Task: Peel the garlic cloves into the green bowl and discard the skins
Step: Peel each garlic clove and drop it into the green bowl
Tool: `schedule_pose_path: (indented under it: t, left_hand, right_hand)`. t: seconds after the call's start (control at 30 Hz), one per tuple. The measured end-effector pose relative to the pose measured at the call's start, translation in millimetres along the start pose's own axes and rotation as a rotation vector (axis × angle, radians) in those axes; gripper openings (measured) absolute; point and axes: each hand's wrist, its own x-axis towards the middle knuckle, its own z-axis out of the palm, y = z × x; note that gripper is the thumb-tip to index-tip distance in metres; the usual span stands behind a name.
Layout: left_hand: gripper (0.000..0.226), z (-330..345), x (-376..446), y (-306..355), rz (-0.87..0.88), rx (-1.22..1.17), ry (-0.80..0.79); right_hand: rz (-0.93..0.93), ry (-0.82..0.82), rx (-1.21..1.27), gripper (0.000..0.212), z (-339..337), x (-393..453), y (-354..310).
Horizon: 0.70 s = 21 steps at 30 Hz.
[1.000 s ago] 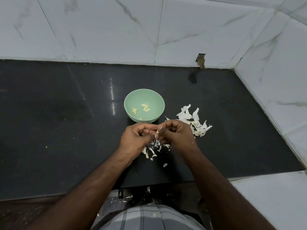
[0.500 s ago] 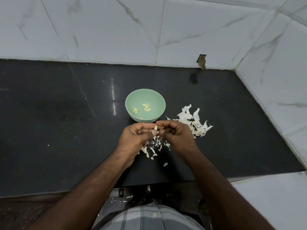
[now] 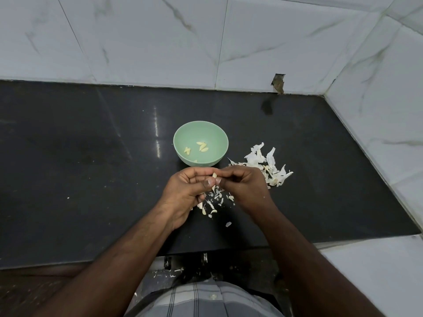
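A pale garlic clove [image 3: 214,175] shows between the fingertips of both hands, just in front of the green bowl [image 3: 183,136]. My left hand [image 3: 185,191] pinches it from the left with thumb and fingers. From the right, my right hand [image 3: 246,187] pinches at the clove with curled fingers. Several peeled cloves [image 3: 202,146] lie inside the bowl. Small skin scraps [image 3: 212,203] are scattered on the black counter under my hands. A larger pile of white skins [image 3: 267,164] lies to the right of the bowl.
The black counter [image 3: 91,175] runs left and right, with white marble-tiled walls [image 3: 160,42] behind and on the right. Its front edge lies close to my body. A few skin bits [image 3: 169,272] lie below the counter edge.
The clove has come into view between my fingertips, its tip now bare. Both hands stay in front of the bowl, with only small finger movements.
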Motion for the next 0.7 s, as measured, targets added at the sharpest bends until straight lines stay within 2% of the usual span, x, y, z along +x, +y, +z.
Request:
schedule_pose_path:
  t: [0.27, 0.4, 0.57, 0.7]
  left_hand:
    - [0.033, 3.3, 1.3, -2.7, 0.036, -0.027, 0.027]
    - [0.028, 4.2, 1.3, -4.4, 0.080, -0.018, 0.055]
    - [0.024, 4.5, 2.7, -5.6, 0.138, 0.062, 0.074]
    - [0.026, 4.6, 1.5, -3.3, 0.195, 0.119, 0.063]
  right_hand:
    - [-0.017, 0.043, 0.002, 0.030, 3.2, -2.9, -2.9]
    - [-0.020, 0.032, -0.041, 0.025, 3.0, -3.0, -2.5]
    - [0.128, 0.007, 0.124, 0.010, -1.0, -1.8, -8.7]
    - [0.139, 0.017, 0.101, 0.009, -0.5, 1.7, -7.4]
